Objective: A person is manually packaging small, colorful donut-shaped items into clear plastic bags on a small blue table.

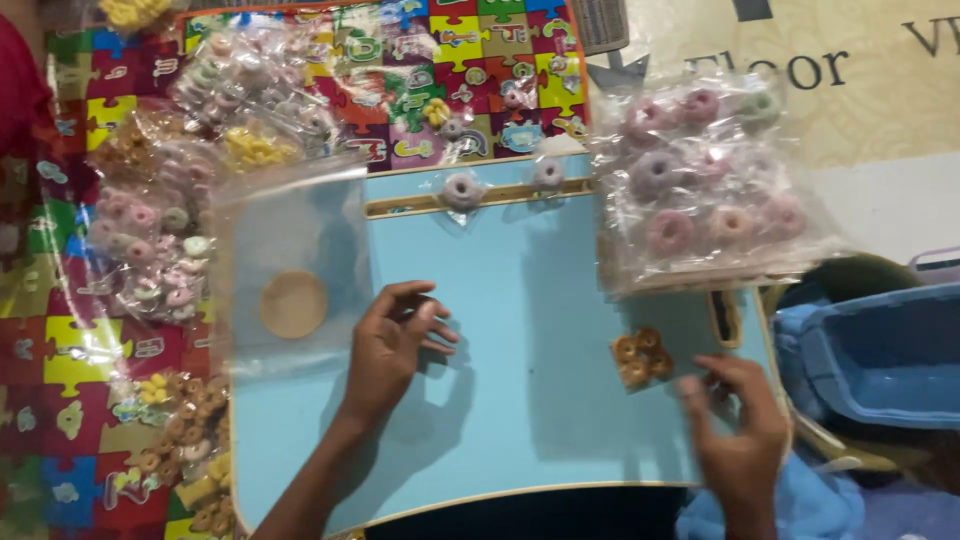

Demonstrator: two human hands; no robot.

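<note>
Nearest the viewer, the right hand point(738, 430) rests on a light blue counter point(520, 400), fingers pinching the edge of a small clear packet of brown ring-shaped pieces point(641, 358). The packet looks light, crinkly and slippery, best held by its film edge. The left hand point(392, 345) lies mid-counter, grip loosely curled, holding nothing. Beside it, a clear bag point(290, 260) covers a round tan disc point(294, 304). Farther back, 2 wrapped pink rings point(462, 190) sit near a large bag of pink rings point(700, 180).
</note>
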